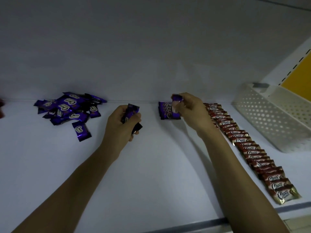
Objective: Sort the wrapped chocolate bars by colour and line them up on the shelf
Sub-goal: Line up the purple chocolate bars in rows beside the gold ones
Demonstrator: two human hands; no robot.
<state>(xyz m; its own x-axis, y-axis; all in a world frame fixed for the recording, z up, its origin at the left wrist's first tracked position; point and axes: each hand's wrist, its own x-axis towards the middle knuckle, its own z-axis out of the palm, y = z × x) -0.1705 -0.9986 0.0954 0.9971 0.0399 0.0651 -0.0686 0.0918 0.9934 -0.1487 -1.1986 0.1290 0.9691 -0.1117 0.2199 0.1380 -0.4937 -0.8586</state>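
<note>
A loose heap of purple chocolate bars point(70, 107) lies at the back left of the white shelf point(159, 165). My left hand point(122, 125) grips a few purple bars point(131, 111) upright, mid-shelf. My right hand point(188, 110) pinches one purple bar point(176, 100) just above a short row of purple bars point(165, 111) lined up against the back wall. A long overlapping row of red bars point(249, 145) runs from the back wall to the shelf's front edge on the right.
A white perforated plastic basket point(272, 120) stands at the right end of the shelf, beside a yellow panel point(297, 79). Something red point(1, 106) shows at the far left edge. The shelf's grey front lip point(202, 224) runs along the bottom.
</note>
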